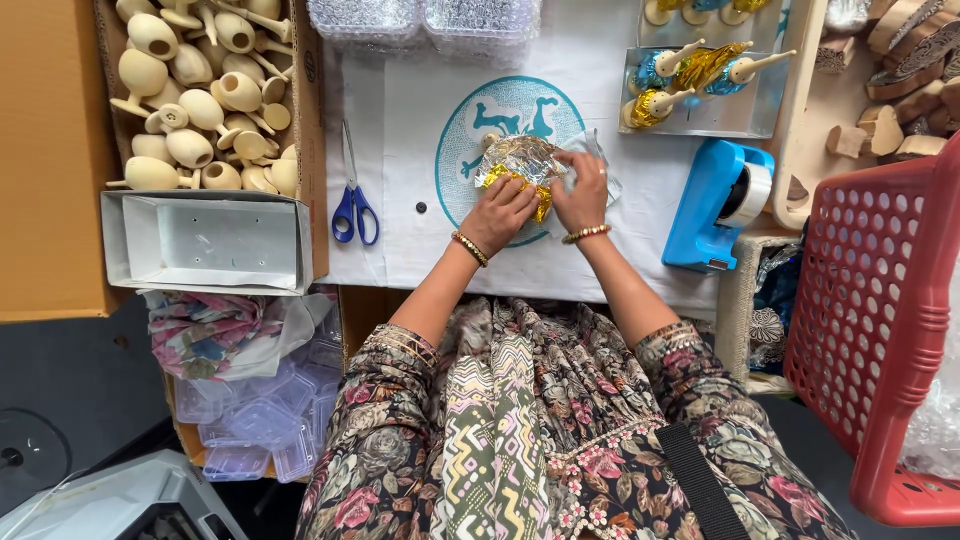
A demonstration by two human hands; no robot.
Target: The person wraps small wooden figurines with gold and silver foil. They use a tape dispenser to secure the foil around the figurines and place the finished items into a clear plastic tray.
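- At the middle of the white cloth-covered table (420,110), on a round teal printed emblem (470,125), lies one crinkled piece of silver-and-gold foil (520,160) wrapped around something I cannot make out.
- The left hand (500,212) presses on the foil's near edge, fingers together and curled onto it; one beaded gold bracelet (470,248) circles that wrist.
- The right hand (583,190) pinches the foil's right side, fingers bent and closed on it, with one bracelet too.
- Left of the hands lies one pair of blue-handled scissors (352,205), well apart from the foil.
- To the right stands one blue tape dispenser (715,205).
- Beyond it, a clear tray (700,118) holds three foil-wrapped pieces with plain wooden stems.
- At far left, a cardboard box (305,60) holds many unpainted wooden goblet-shaped pieces (190,147); perhaps two dozen, too heaped to count.
- One red perforated plastic basket (880,330) stands at the right edge.
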